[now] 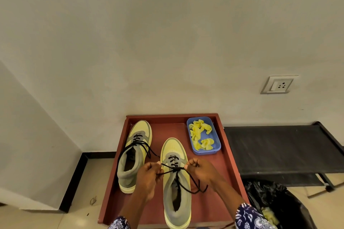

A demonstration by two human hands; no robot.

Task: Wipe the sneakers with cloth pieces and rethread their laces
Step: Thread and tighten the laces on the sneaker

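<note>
**Lace Tensioning, Near Sneaker**

Both hands work over the near sneaker [176, 187] on the red tabletop [226, 156]. The left hand [149, 176] and right hand [202, 170] have fingers curled, each pinching one end of the black lace [173, 169] (pulled taut across the tongue). The second sneaker [134, 154] stands beside it at left. A blue tray [216, 149] of yellow cloth pieces [200, 135] sits behind at right.

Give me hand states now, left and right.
Left hand: closed, pinching the lace of the near sneaker.
Right hand: closed, pinching the same lace on the other side of the knot.
</note>
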